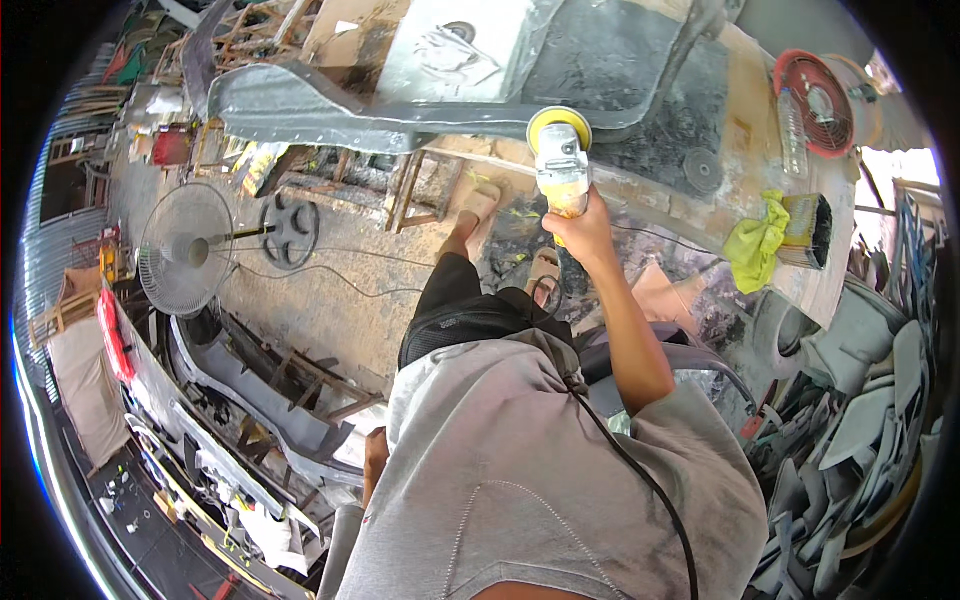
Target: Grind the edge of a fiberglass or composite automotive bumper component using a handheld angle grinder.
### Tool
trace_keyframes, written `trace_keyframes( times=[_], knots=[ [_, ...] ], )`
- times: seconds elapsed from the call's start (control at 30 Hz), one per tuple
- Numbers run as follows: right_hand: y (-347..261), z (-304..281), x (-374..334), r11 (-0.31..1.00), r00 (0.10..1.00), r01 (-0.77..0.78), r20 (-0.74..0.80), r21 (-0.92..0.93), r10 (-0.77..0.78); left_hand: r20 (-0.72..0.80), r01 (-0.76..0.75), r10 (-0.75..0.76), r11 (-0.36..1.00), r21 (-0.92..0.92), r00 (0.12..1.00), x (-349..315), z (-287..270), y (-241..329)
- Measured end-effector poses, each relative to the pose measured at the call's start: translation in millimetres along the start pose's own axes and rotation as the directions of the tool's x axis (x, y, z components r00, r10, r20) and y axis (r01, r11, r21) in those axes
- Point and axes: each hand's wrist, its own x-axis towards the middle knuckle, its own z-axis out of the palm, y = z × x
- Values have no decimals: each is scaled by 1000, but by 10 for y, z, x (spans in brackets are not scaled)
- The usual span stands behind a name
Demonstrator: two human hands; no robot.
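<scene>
My right hand [580,225] grips the yellow-and-grey body of a power sander [562,165], arm stretched forward. Its round yellow pad [559,122] touches the lower edge of a long grey car bumper [330,110] propped up in front of me. The sander's black cord [640,470] runs back over my grey shirt. Only a bit of my left arm [375,455] shows beside the shirt at the lower left; the hand itself is hidden. My sandalled feet [480,205] stand on the dusty floor below the bumper.
A workbench [700,215] on the right holds a yellow-green cloth [755,245], a wide brush [810,228], a sanding disc [703,170], a plastic bottle [792,130] and a red fan [815,100]. A standing fan [185,248] and wheel rim [290,228] are left. Grey panels [870,430] pile up right.
</scene>
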Motion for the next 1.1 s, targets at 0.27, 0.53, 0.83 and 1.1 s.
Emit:
trace_keyframes(
  times=[0.27,0.53,0.83,1.1],
  knots=[
    [-199,834,-23,993,999,-29,-30,-113,25,32,-181,194,953,-241,980,-175,-216,1250],
    [-415,2265,36,999,997,-33,-73,-27,31,122,-24,60,962,-273,991,1266,-1422,1133],
    [-957,3668,236,980,979,-137,-129,146,156,-46,33,-46,967,-254,998,2000,-3253,895],
    [-1407,4340,595,975,994,-85,-52,207,98,-47,-18,-3,900,-435,999,2254,-3386,1215]
  ],
)
